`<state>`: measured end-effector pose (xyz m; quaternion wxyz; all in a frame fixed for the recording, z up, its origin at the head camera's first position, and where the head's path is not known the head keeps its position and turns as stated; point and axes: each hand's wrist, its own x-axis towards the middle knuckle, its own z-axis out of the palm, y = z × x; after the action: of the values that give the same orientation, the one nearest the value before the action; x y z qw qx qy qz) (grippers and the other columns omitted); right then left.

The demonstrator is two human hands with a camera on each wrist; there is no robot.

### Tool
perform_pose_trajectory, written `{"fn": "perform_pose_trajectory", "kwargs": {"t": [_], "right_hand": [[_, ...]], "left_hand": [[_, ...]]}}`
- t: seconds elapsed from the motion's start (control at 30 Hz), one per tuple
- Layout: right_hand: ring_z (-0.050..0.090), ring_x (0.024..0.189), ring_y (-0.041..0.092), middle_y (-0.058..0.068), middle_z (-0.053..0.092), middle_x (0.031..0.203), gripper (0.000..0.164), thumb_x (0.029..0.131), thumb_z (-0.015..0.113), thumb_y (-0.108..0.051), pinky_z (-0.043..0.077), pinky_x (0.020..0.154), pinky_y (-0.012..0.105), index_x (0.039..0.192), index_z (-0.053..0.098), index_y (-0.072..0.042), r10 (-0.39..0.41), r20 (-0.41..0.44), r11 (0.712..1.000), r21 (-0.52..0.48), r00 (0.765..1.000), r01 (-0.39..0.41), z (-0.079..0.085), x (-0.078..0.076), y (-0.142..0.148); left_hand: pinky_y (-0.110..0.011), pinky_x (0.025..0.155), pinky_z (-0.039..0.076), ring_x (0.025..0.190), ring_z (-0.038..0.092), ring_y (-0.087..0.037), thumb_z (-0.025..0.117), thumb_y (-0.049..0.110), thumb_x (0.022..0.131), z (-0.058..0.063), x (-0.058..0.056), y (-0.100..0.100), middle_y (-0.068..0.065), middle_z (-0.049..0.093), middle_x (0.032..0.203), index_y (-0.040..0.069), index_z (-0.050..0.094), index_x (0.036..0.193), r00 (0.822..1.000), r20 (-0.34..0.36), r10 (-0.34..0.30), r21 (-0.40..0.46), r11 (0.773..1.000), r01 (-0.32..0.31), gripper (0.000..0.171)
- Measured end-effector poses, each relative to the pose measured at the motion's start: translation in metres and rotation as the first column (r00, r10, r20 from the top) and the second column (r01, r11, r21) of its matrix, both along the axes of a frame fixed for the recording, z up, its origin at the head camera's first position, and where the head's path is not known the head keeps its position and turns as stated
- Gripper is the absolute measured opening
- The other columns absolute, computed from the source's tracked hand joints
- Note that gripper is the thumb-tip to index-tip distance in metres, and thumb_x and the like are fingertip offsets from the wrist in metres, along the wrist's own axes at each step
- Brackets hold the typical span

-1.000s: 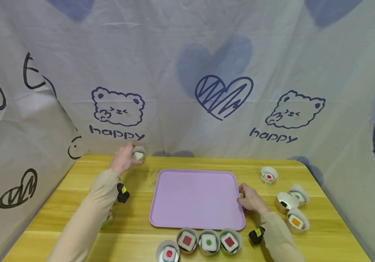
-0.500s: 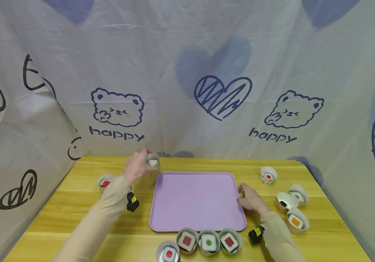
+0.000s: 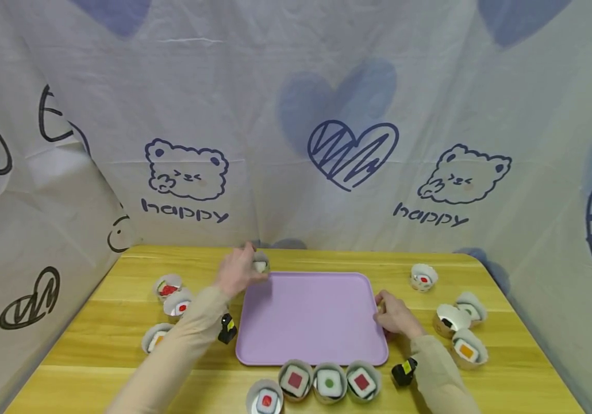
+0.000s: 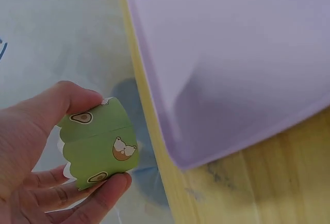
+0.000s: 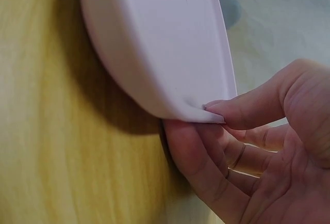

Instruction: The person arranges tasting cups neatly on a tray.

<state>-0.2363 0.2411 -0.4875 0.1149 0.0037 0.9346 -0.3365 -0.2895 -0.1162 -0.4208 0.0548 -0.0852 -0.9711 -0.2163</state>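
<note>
My left hand (image 3: 238, 271) holds a green paper baking cup (image 4: 100, 144), printed with avocados and a small animal, between thumb and fingers. A white toy sushi piece (image 3: 260, 266) shows inside that cup in the head view. They are just beyond the far left corner of a lavender tray (image 3: 314, 319); the left wrist view shows the cup apart from the tray. At the tray's right side, my right hand (image 3: 396, 313) pinches the rim between thumb and fingers, plainly seen in the right wrist view, where the tray wall (image 5: 124, 53) fills the upper middle.
In front of the tray stand several cups with sushi pieces, including a green-centred one (image 3: 329, 382) and a red-centred one (image 3: 266, 401). More stand at right, such as an orange-topped piece (image 3: 465, 349), and at left, such as a red-topped one (image 3: 168, 288). A printed curtain (image 3: 275, 115) hangs behind.
My left hand has carried the cup rightward and slightly nearer, to the tray's far left corner. Its arm uncovered several cups at left. My right hand stays at the tray rim.
</note>
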Motion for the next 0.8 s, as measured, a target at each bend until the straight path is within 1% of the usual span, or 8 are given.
{"fn": "perform_pose_trajectory", "kwargs": {"t": [0.1,0.27,0.37,0.47,0.67,0.8], "right_hand": [[0.058,0.065,0.021,0.012,0.052,0.081,0.027,0.091,0.059,0.0,0.053,0.05,0.029,0.116,0.05,0.003,-0.003,0.004,1.0,-0.006,1.0,0.003,0.0,0.001,0.0],[0.057,0.065,0.021,0.012,0.052,0.081,0.027,0.091,0.059,0.0,0.053,0.05,0.029,0.116,0.05,0.003,-0.006,-0.003,1.0,-0.008,1.0,0.006,0.0,0.001,0.0],[0.057,0.065,0.021,0.011,0.052,0.081,0.027,0.091,0.059,0.0,0.053,0.05,0.029,0.116,0.05,0.003,-0.009,-0.002,1.0,-0.011,1.0,0.009,-0.001,0.001,-0.001],[0.057,0.065,0.021,0.011,0.052,0.081,0.027,0.091,0.059,0.0,0.053,0.05,0.029,0.116,0.049,0.003,-0.013,0.003,1.0,-0.016,1.0,0.013,-0.001,0.001,-0.001],[0.058,0.064,0.022,0.012,0.052,0.081,0.027,0.091,0.059,0.0,0.053,0.049,0.029,0.116,0.049,0.003,-0.017,0.008,1.0,-0.016,1.0,0.018,0.0,0.001,-0.001],[0.058,0.064,0.022,0.012,0.052,0.081,0.027,0.092,0.059,0.0,0.053,0.049,0.029,0.117,0.049,0.003,-0.024,0.014,1.0,-0.019,1.0,0.024,-0.001,0.001,-0.001]], "left_hand": [[-0.037,0.064,0.06,0.072,0.065,-0.028,0.09,0.029,0.072,-0.005,-0.001,0.004,-0.02,0.069,0.093,-0.003,0.055,0.116,1.0,0.001,0.003,-0.009,1.0,-0.003,0.064],[-0.041,0.062,0.059,0.072,0.066,-0.031,0.09,0.031,0.071,-0.014,-0.003,0.01,-0.018,0.069,0.089,-0.001,0.056,0.111,1.0,-0.006,0.017,-0.023,1.0,-0.017,0.062],[-0.042,0.061,0.059,0.073,0.066,-0.032,0.09,0.032,0.071,-0.018,-0.003,0.013,-0.018,0.069,0.089,-0.002,0.056,0.111,1.0,-0.002,0.031,-0.03,0.999,-0.031,0.062],[-0.041,0.06,0.059,0.072,0.064,-0.03,0.089,0.031,0.071,-0.023,-0.005,0.014,-0.018,0.067,0.088,-0.001,0.057,0.112,0.999,0.005,0.043,-0.034,0.999,-0.043,0.061],[-0.041,0.059,0.058,0.07,0.062,-0.029,0.086,0.03,0.071,-0.029,-0.008,0.017,-0.017,0.066,0.087,-0.002,0.056,0.114,0.998,0.011,0.062,-0.046,0.997,-0.061,0.062],[-0.04,0.058,0.057,0.069,0.062,-0.029,0.085,0.029,0.071,-0.031,-0.008,0.018,-0.017,0.066,0.085,-0.002,0.055,0.111,0.998,0.009,0.069,-0.046,0.997,-0.069,0.059]]}}
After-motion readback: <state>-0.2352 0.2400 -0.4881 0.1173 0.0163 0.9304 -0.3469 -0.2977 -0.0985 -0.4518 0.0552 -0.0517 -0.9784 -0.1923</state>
